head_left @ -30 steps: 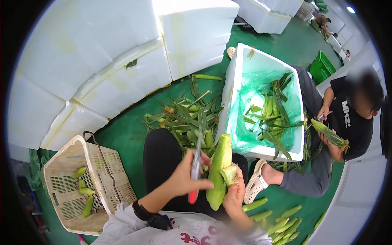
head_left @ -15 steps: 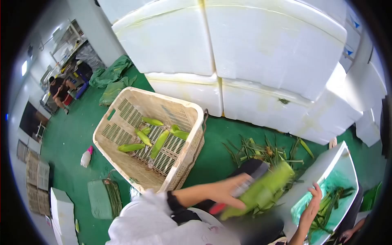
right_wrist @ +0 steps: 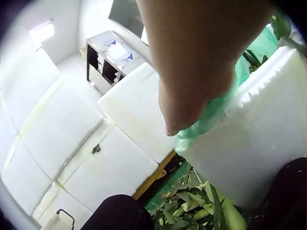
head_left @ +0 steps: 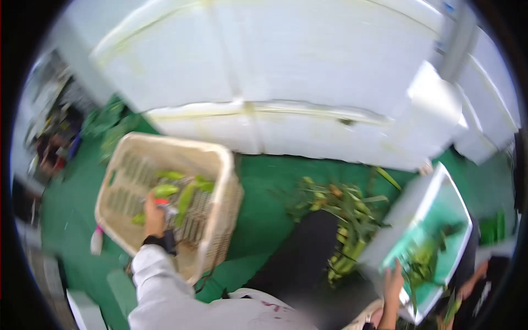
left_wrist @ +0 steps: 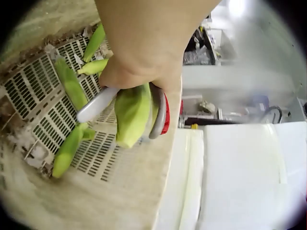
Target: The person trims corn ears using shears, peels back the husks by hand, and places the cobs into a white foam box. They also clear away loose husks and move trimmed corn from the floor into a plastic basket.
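Note:
My left hand point(head_left: 155, 214) is down inside the cream plastic crate point(head_left: 220, 151), holding a green ear of corn point(left_wrist: 132, 117) still in pale husk. Against the same ear, that hand also keeps a slim grey tool with red parts point(left_wrist: 166, 115), whose grey part point(left_wrist: 96, 106) shows on the ear's other side. Several husked-down ears point(left_wrist: 72, 86) lie on the crate's slatted bottom. My right hand point(head_left: 392, 283) is at the near rim of the white foam box point(head_left: 410, 206), fingers loosely extended with nothing in them. In the right wrist view its fingertips overlap the green liner point(right_wrist: 211, 115).
Stacked white foam boxes point(head_left: 324, 66) form a wall ahead. Stripped husks and leaves point(head_left: 346, 220) are heaped on the green floor point(head_left: 269, 187) between crate and foam box. Leafy corn point(head_left: 423, 261) fills part of the foam box. Another person's hand point(head_left: 473, 283) is at the lower right.
The view has swung left toward the crate. My left hand carried the ear and the grey tool from my lap into the crate. My right hand let go of the ear and moved to the foam box.

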